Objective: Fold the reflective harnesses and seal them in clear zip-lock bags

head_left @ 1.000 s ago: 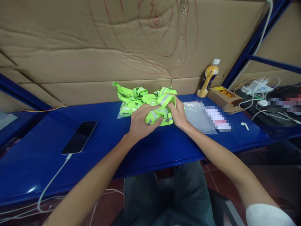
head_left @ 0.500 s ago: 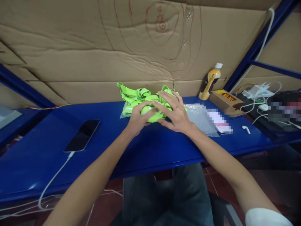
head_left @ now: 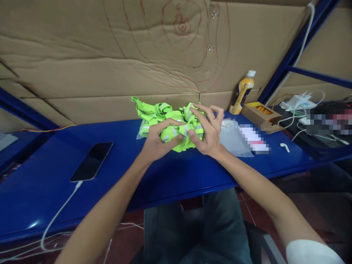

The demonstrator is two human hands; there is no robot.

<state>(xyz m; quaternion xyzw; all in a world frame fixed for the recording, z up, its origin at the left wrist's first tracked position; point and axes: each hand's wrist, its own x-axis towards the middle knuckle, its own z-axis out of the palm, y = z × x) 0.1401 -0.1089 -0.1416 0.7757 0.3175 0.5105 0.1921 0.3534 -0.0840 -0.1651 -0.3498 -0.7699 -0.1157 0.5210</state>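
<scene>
Left hand and right hand are clamping green straps from opposite sides, frame centre, probably so they aren't springing loose. Straps are hiding underside contact; can't tell there.

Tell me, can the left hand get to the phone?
Probably yes. The left hand is cupped around green reflective straps, so it would likely let go first. Nothing covers the smartphone on its left; a white cable is plugged in.
</scene>
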